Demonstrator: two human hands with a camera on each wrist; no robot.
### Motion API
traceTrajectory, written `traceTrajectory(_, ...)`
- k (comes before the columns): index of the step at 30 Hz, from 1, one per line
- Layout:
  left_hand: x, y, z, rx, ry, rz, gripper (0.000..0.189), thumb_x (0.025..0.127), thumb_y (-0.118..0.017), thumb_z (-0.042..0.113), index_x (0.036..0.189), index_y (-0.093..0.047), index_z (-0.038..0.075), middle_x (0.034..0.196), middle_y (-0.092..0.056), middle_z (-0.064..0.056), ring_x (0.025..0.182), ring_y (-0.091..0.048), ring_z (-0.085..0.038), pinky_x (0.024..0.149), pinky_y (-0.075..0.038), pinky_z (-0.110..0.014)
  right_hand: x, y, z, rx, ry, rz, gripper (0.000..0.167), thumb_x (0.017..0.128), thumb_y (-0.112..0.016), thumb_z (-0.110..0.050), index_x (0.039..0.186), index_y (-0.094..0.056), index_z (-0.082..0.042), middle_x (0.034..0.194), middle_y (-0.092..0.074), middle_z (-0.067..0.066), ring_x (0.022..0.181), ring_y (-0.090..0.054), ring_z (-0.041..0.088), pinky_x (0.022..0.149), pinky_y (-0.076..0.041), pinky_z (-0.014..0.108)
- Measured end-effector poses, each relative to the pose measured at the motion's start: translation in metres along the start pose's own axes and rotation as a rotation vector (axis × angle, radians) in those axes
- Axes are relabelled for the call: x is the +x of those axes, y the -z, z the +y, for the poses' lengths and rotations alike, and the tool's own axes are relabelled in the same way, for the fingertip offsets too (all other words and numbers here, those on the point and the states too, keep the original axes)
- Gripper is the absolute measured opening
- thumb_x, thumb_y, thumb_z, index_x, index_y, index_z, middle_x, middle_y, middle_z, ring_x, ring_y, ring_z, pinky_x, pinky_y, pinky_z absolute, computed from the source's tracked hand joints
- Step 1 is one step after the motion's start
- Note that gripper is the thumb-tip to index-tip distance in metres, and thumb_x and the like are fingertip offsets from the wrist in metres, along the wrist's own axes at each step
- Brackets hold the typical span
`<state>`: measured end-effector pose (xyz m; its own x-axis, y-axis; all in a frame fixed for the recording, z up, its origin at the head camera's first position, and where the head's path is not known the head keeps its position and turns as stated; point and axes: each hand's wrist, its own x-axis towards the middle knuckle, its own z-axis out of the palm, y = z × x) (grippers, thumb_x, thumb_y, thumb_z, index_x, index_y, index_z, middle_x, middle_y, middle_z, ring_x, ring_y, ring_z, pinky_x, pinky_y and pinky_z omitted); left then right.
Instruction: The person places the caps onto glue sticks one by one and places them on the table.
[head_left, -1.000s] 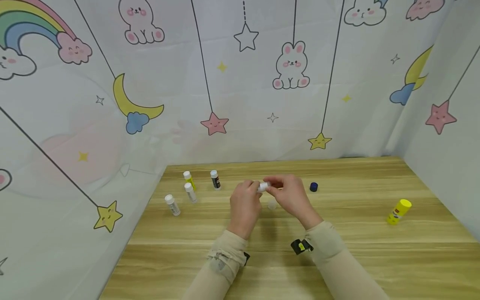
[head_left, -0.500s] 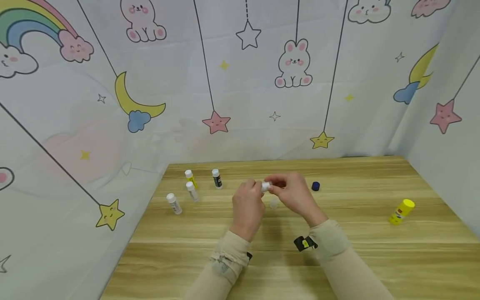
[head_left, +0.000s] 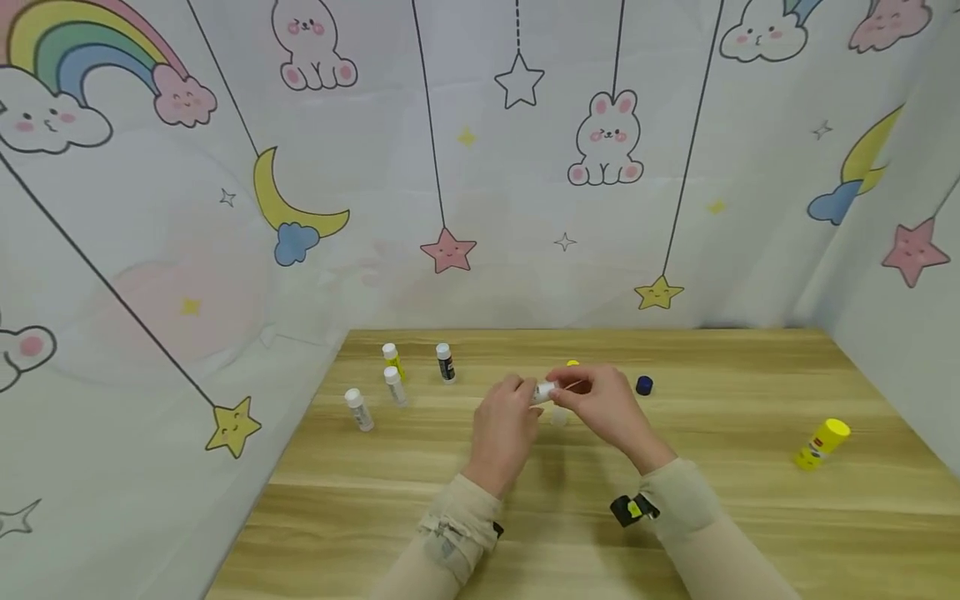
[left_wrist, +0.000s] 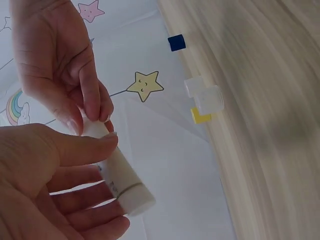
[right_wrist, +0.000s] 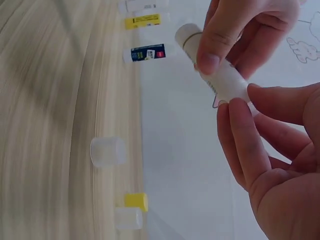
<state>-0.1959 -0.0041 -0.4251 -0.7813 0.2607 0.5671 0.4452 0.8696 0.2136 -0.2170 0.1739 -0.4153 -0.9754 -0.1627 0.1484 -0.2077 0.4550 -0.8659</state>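
Observation:
A white glue stick (left_wrist: 122, 172) is held at a slant above the table. My left hand (head_left: 504, 432) grips its barrel, with the thumb across it and the fingers behind, as the left wrist view shows. At the other end of the stick, the thumb and fingertips of my right hand (head_left: 609, 412) pinch it; those fingertips hide that end. The grooved end (right_wrist: 189, 35) of the glue stick points away from my right hand. Beneath the hands, a translucent white cap (right_wrist: 108, 152) lies on the table, with a second white cap (right_wrist: 129, 218) and a yellow cap (right_wrist: 136, 201) beyond it.
Several capped glue sticks stand at the back left, among them a white glue stick (head_left: 359, 410) and a dark-labelled glue stick (head_left: 446, 364). A dark blue cap (head_left: 644, 385) lies right of my hands. Farther right stands a yellow glue stick (head_left: 821, 443). A printed curtain (head_left: 510, 292) borders the table.
The head view has shifted, so everything appears farther right and slightly lower. More of the white glue stick shows between my hands, and a yellow cap now shows behind my right hand.

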Motion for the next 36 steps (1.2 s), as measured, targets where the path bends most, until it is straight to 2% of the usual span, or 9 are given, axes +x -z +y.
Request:
traceTrajectory(5, -0.002, -0.002, -0.018, -0.067, 0.073, 0.025, 0.048, 0.079, -0.088, 0.014, 0.122, -0.07, 0.005, 0.111, -0.069, -0.011, 0.093, -0.068, -0.025, 0.075, -0.058, -0.037, -0.002, 0.013, 0.006, -0.125, 0.022, 0.034, 0.022, 0.091, -0.077, -0.02, 0.112, -0.077, -0.013, 0.104, -0.073, 0.0, 0.084, -0.067, 0.019, 0.065, -0.056, 0.035)
traceTrajectory(9, 0.002, -0.004, -0.037, -0.088, 0.141, 0.111, 0.046, 0.082, -0.085, 0.012, 0.125, -0.069, 0.007, 0.113, -0.068, -0.011, 0.089, -0.068, -0.025, 0.068, -0.058, -0.037, -0.006, 0.026, 0.011, -0.216, 0.044, 0.058, 0.022, 0.09, -0.078, -0.016, 0.111, -0.077, -0.012, 0.102, -0.074, 0.002, 0.083, -0.068, 0.018, 0.064, -0.055, 0.034)
traceTrajectory(14, 0.01, -0.005, -0.059, -0.118, 0.207, 0.231, 0.04, 0.083, -0.083, 0.007, 0.121, -0.071, 0.006, 0.107, -0.067, -0.011, 0.086, -0.067, -0.026, 0.063, -0.057, -0.039, -0.007, 0.032, 0.017, -0.259, 0.047, 0.035, 0.021, 0.088, -0.078, -0.012, 0.109, -0.077, -0.01, 0.098, -0.074, 0.003, 0.081, -0.067, 0.017, 0.063, -0.055, 0.033)
traceTrajectory(17, 0.013, -0.005, -0.07, -0.152, 0.26, 0.259, 0.038, 0.083, -0.083, 0.006, 0.12, -0.071, 0.006, 0.106, -0.067, -0.012, 0.088, -0.066, -0.029, 0.065, -0.057, -0.041, -0.01, 0.033, 0.021, -0.289, 0.053, 0.024, 0.018, 0.087, -0.079, -0.009, 0.106, -0.078, -0.008, 0.095, -0.074, 0.002, 0.079, -0.067, 0.016, 0.062, -0.054, 0.032)
traceTrajectory(22, 0.016, -0.008, -0.085, -0.189, 0.352, 0.252, 0.036, 0.083, -0.082, 0.005, 0.119, -0.072, 0.006, 0.112, -0.067, -0.012, 0.099, -0.065, -0.031, 0.073, -0.057, -0.045, -0.016, 0.037, 0.026, -0.365, 0.092, 0.026, 0.018, 0.086, -0.079, -0.007, 0.104, -0.078, -0.006, 0.096, -0.072, 0.004, 0.079, -0.067, 0.016, 0.063, -0.055, 0.031)
traceTrajectory(30, 0.017, -0.011, -0.099, -0.243, 0.42, 0.246, 0.034, 0.086, -0.078, 0.006, 0.12, -0.071, 0.007, 0.107, -0.066, -0.011, 0.092, -0.064, -0.027, 0.072, -0.055, -0.044, -0.026, 0.047, 0.031, -0.446, 0.124, 0.015, 0.018, 0.085, -0.08, -0.006, 0.103, -0.078, -0.006, 0.098, -0.072, 0.005, 0.077, -0.067, 0.014, 0.065, -0.055, 0.033)
traceTrajectory(36, 0.02, -0.014, -0.107, -0.297, 0.484, 0.192, 0.038, 0.09, -0.076, 0.011, 0.127, -0.068, 0.009, 0.114, -0.063, -0.012, 0.097, -0.062, -0.028, 0.079, -0.053, -0.045, -0.032, 0.054, 0.029, -0.464, 0.098, -0.023, 0.018, 0.087, -0.078, -0.006, 0.105, -0.078, -0.007, 0.097, -0.071, 0.004, 0.078, -0.066, 0.014, 0.063, -0.054, 0.032)
